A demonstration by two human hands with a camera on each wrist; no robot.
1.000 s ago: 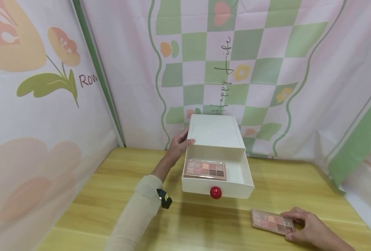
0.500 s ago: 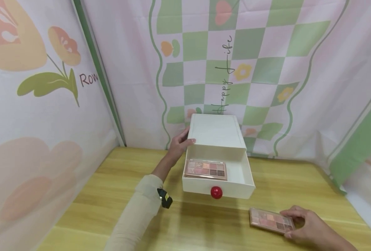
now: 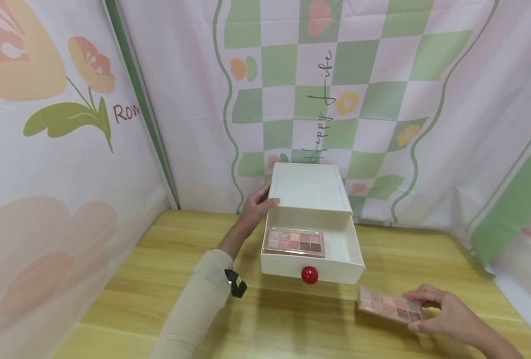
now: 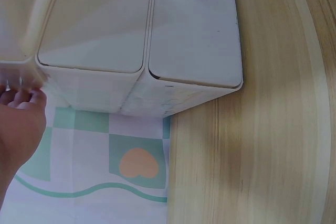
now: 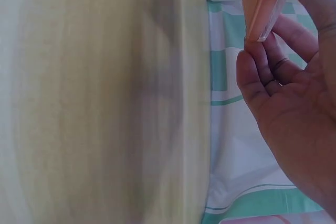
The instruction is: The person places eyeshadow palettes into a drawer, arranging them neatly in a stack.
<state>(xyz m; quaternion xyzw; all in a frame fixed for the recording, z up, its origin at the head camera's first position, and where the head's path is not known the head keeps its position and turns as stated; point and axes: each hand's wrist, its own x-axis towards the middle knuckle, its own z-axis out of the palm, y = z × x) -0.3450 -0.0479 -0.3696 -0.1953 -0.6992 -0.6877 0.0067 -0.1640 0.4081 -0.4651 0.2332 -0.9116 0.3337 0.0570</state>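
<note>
A white drawer cabinet (image 3: 310, 187) has its top drawer (image 3: 343, 244) pulled out, with a round red knob (image 3: 309, 275) on the front. Inside that drawer, toward the left, lies an eyeshadow palette (image 3: 294, 242). My left hand (image 3: 255, 212) grips the cabinet's upper left side, thumb over the top edge; the left wrist view shows the fingers (image 4: 21, 98) against the side wall. A second eyeshadow palette (image 3: 388, 305) is pinched by its right end in my right hand (image 3: 444, 316), tilted just above the table, right of the drawer. In the right wrist view only an edge of this palette (image 5: 261, 9) shows.
Two closed drawers (image 4: 94, 24) sit below the opened one. The wooden table (image 3: 148, 289) reaches to a printed curtain (image 3: 247, 129) behind the cabinet. Fabric walls (image 3: 68, 174) stand at the left and right.
My right hand has raised the palette off the tabletop, its left end tipping upward. The left hand, cabinet and palette in the drawer stay where they were.
</note>
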